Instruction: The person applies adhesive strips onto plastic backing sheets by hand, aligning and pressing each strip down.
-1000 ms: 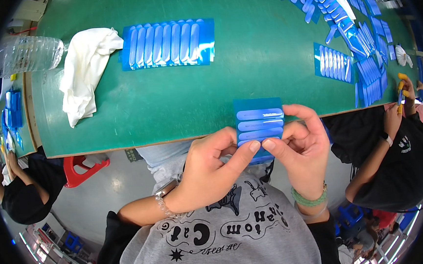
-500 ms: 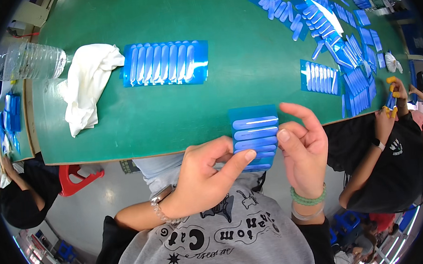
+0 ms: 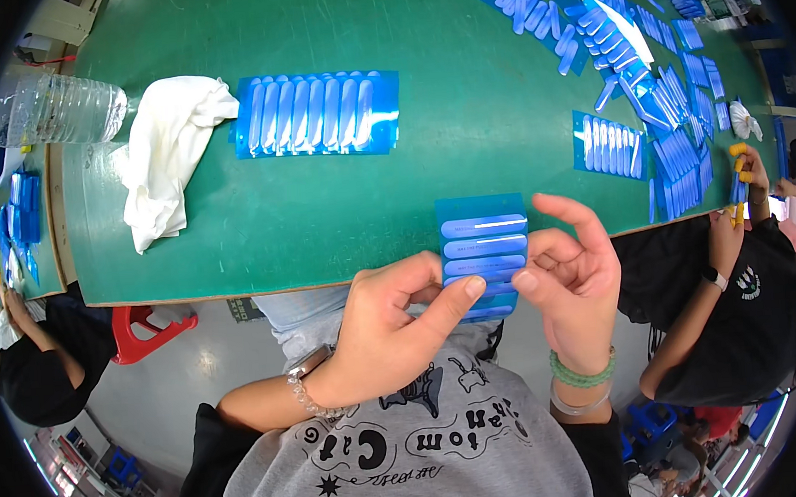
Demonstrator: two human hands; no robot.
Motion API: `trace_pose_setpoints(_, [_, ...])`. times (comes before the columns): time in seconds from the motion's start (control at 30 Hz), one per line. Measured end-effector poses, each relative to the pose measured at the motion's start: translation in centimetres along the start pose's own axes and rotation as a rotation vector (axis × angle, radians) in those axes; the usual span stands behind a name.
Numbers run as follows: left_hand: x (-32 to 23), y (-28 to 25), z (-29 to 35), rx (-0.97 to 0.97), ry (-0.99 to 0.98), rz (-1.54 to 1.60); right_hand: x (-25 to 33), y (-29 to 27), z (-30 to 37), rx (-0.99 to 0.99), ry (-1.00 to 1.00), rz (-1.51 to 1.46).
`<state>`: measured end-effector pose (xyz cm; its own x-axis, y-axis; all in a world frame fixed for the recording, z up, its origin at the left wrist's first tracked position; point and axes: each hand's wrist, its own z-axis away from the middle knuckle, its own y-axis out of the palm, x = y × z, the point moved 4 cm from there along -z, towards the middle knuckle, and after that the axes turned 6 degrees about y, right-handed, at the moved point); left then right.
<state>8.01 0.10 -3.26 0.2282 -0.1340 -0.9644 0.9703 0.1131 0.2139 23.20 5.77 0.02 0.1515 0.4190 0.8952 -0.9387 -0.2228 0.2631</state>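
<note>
A small blue film sheet (image 3: 482, 227) carrying a column of long, rounded strips is held up over the near table edge. My left hand (image 3: 402, 308) pinches its left side, thumb on top across the lower strips and fingers behind. At the right edge, my right hand (image 3: 575, 278) has its thumb against a strip's end, other fingers curled behind and the index finger raised apart. Beyond them a larger stack of blue strip sheets (image 3: 315, 116) lies flat on the green table (image 3: 460, 78), beside a crumpled white cloth (image 3: 170, 154).
Many blue strip sheets (image 3: 678, 155) are heaped at the right, with one separate sheet (image 3: 609, 146) nearer me. A clear plastic bottle (image 3: 60, 108) lies at the far left. Co-workers sit on both sides; the right one's hands (image 3: 748, 169) wear yellow finger covers. A red stool (image 3: 150, 332) stands left below the table.
My right thumb has slid lower along the sheet's right edge. The sheet's tilt has changed slightly, so the glare on its strips is gone. My left hand keeps its hold.
</note>
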Motion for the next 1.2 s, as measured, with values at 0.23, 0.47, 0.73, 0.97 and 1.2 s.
trace_pose_setpoints(0.23, [0.1,0.0,0.1,0.002,0.017,-0.026,-0.1,-0.1,0.0,-0.004,0.028,0.011])
trace_pose_setpoints(0.47, [-1.5,0.7,-0.5,-0.018,0.116,-0.029,0.0,-0.1,-0.1,-0.052,0.051,0.041])
trace_pose_setpoints(0.73, [-1.3,0.0,-1.6,0.001,0.016,0.036,0.3,1.2,-0.2,-0.092,0.019,-0.050])
trace_pose_setpoints(0.97, [-2.2,-0.1,-3.0,-0.015,0.212,-0.137,0.7,0.5,-1.1,0.003,-0.124,0.096])
trace_pose_setpoints(1.2, [-3.5,-1.6,-3.8,-0.010,0.063,-0.082,7.4,-3.4,-6.0,-0.284,-0.623,0.984])
